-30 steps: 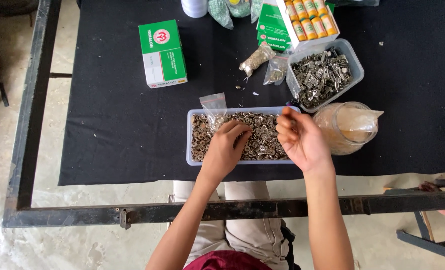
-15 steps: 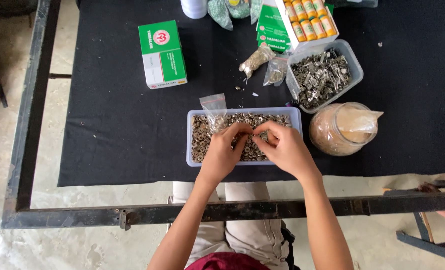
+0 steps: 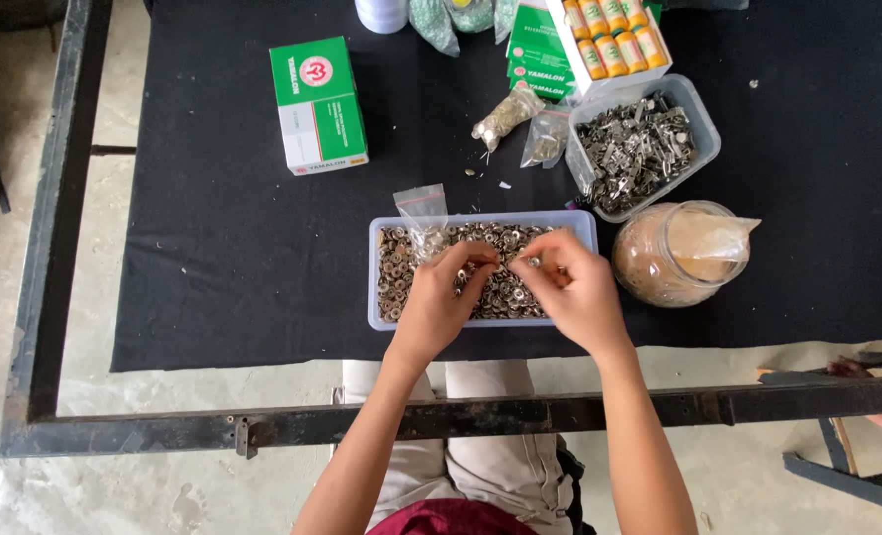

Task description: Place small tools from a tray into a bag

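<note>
Both hands meet over the tray (image 3: 381,297) of rings (image 3: 505,292), left hand (image 3: 441,302) and right hand (image 3: 574,292) pinching small pieces (too tiny to identify) close above it, handy for picking.

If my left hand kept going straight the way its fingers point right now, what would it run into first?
Most likely the right hand. The left hand points up and to the right over the clear tray of small metal rings, and the two sets of fingertips almost meet. Whether they touch is unclear.

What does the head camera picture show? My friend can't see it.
Two hands, left hand and right hand, meet over a clear tray of small metal rings on a black cloth. A jar and a green box sit nearby.
</note>
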